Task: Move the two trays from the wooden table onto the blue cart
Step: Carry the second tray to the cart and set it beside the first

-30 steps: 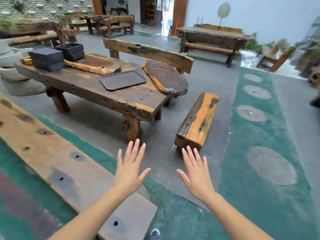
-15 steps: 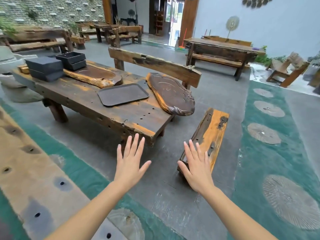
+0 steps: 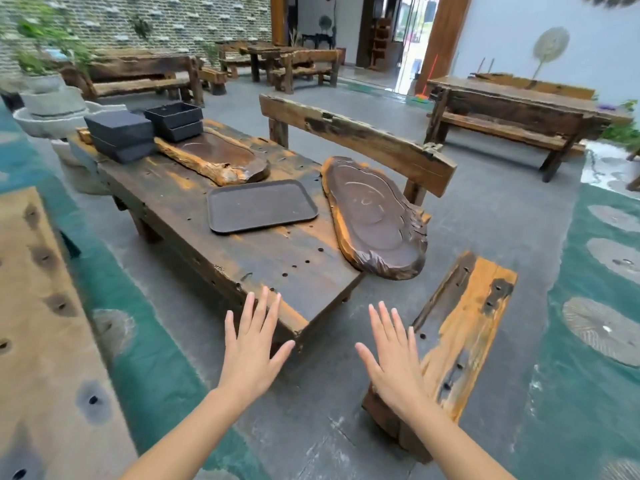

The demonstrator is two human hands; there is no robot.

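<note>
A flat dark rectangular tray (image 3: 261, 205) lies in the middle of the long wooden table (image 3: 287, 268). To its right an irregular carved wooden tray (image 3: 375, 216) overhangs the table's near right corner. Another carved wooden tray (image 3: 216, 157) lies behind, toward the far end. My left hand (image 3: 254, 348) hovers open, fingers spread, just in front of the table's near edge. My right hand (image 3: 393, 358) is open too, over the floor beside a low bench. Both hands hold nothing. No blue cart is in view.
Stacked dark boxes (image 3: 121, 135) and black bins (image 3: 175, 119) sit at the table's far end. A wooden bench back (image 3: 356, 140) runs behind the table. A low orange-brown bench (image 3: 460, 327) stands at my right. A long plank (image 3: 45, 327) lies left.
The table and trays have come closer and larger in view as I walked toward them. Both hands stay open and spread in front of me.
</note>
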